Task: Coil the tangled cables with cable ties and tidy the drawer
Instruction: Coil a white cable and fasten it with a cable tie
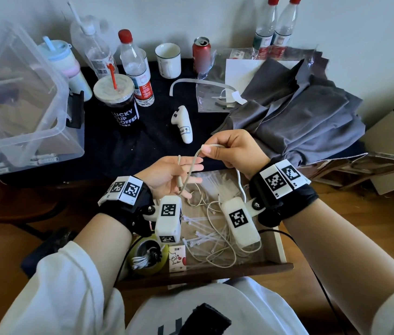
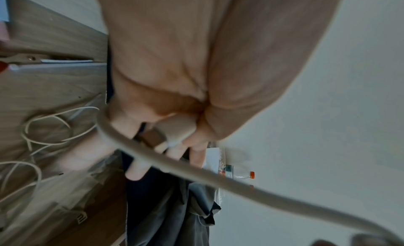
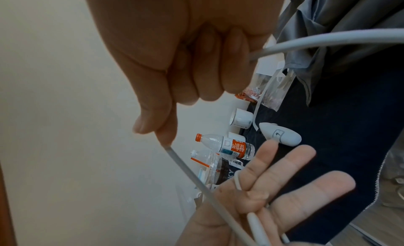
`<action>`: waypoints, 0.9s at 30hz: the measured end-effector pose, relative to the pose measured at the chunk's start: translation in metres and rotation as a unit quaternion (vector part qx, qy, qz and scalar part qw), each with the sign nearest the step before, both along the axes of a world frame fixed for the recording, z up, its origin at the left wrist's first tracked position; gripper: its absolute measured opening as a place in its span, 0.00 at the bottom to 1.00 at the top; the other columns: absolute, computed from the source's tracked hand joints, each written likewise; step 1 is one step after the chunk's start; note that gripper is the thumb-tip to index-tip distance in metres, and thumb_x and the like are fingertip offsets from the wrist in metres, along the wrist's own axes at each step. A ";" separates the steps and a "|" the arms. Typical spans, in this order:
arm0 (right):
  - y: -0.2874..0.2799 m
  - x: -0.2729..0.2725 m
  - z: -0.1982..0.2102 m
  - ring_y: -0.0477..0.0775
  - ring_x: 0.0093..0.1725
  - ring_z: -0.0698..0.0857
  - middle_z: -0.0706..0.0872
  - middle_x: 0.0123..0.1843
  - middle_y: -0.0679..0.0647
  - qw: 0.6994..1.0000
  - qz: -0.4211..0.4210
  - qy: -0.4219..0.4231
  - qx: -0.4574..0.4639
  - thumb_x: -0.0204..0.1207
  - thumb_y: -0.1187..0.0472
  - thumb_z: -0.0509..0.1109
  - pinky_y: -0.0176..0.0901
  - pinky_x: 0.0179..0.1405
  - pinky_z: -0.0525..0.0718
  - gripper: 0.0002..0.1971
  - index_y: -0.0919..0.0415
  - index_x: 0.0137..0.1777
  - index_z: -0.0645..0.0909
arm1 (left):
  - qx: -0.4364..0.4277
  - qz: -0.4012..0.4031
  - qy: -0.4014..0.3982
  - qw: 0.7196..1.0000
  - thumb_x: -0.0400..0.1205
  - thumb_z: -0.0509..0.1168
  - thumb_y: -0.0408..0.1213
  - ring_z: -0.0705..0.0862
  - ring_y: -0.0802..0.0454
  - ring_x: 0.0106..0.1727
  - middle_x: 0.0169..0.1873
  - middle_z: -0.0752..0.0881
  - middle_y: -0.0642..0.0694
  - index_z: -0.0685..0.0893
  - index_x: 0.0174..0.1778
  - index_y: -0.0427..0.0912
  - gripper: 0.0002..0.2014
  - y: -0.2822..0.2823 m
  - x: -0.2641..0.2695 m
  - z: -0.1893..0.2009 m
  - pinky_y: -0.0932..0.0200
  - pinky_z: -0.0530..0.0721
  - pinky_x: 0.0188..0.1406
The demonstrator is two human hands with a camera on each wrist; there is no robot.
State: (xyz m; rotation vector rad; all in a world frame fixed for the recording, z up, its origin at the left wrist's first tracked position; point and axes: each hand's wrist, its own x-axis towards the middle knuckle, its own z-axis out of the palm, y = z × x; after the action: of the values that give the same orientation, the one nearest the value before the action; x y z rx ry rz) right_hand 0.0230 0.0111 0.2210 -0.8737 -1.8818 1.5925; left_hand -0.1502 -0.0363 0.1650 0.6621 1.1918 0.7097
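Note:
My right hand [image 1: 225, 148] pinches a white cable [image 1: 192, 165] between thumb and forefinger, a little above the open drawer [image 1: 280, 247]. The cable runs down to my left hand [image 1: 174, 175], which is palm up with straight fingers. In the right wrist view the left thumb [image 3: 255, 196] pins a loop and the plug end against the palm. From the right fist [image 3: 174, 59] the cable's other stretch [image 3: 328, 39] trails back into the drawer. More tangled white cables [image 1: 217, 250] and loose white cable ties [image 1: 198, 235] lie on the drawer floor under the wrist cameras.
The drawer also holds a bag of cable ties [image 1: 215, 184], a yellow-green roll [image 1: 147, 259] with a coiled cable and a small carton [image 1: 178, 261]. On the dark table behind stand a clear plastic box [image 1: 22, 100], bottles, a coffee cup [image 1: 118, 102], a white controller [image 1: 184, 124] and grey cloth [image 1: 300, 117].

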 end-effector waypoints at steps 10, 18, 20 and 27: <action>0.002 -0.002 0.000 0.37 0.16 0.73 0.81 0.19 0.40 1.000 -0.017 0.016 -0.004 0.77 0.72 0.65 0.22 0.17 0.64 0.06 0.75 0.47 0.83 | 0.012 0.018 -0.055 0.998 0.84 0.51 0.23 0.83 0.39 0.63 0.61 0.84 0.39 0.76 0.65 0.39 0.17 0.000 -0.006 -0.007 0.37 0.80 0.58; 0.021 0.003 -0.015 0.40 0.13 0.60 0.69 0.13 0.43 0.992 -0.121 0.029 -0.034 0.79 0.66 0.65 0.29 0.13 0.54 0.11 0.61 0.35 0.81 | 0.028 -0.025 -0.097 0.995 0.87 0.42 0.49 0.63 0.62 0.08 0.11 0.70 0.49 0.78 0.41 0.35 0.25 -0.008 0.014 0.012 0.72 0.60 0.09; 0.023 0.006 -0.024 0.40 0.12 0.59 0.66 0.12 0.43 0.988 -0.142 0.025 -0.047 0.79 0.64 0.65 0.29 0.12 0.54 0.11 0.61 0.35 0.81 | 0.014 -0.043 -0.157 0.987 0.77 0.41 0.63 0.57 0.64 0.08 0.10 0.64 0.54 0.80 0.32 0.40 0.33 -0.006 0.010 0.015 0.68 0.51 0.12; 0.008 -0.001 -0.046 0.40 0.11 0.59 0.64 0.11 0.42 0.983 -0.165 0.001 -0.080 0.82 0.60 0.63 0.26 0.12 0.57 0.11 0.60 0.41 0.83 | 0.073 -0.085 -0.308 0.945 0.80 0.47 0.58 0.53 0.58 0.14 0.16 0.57 0.55 0.78 0.29 0.48 0.24 -0.004 0.012 0.026 0.66 0.58 0.16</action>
State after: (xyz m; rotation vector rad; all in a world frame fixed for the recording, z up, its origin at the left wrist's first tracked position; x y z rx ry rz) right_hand 0.0220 0.0193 0.1750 -1.1823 -1.5262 1.5475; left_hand -0.1378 -0.0398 0.1911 0.5936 0.5037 0.7872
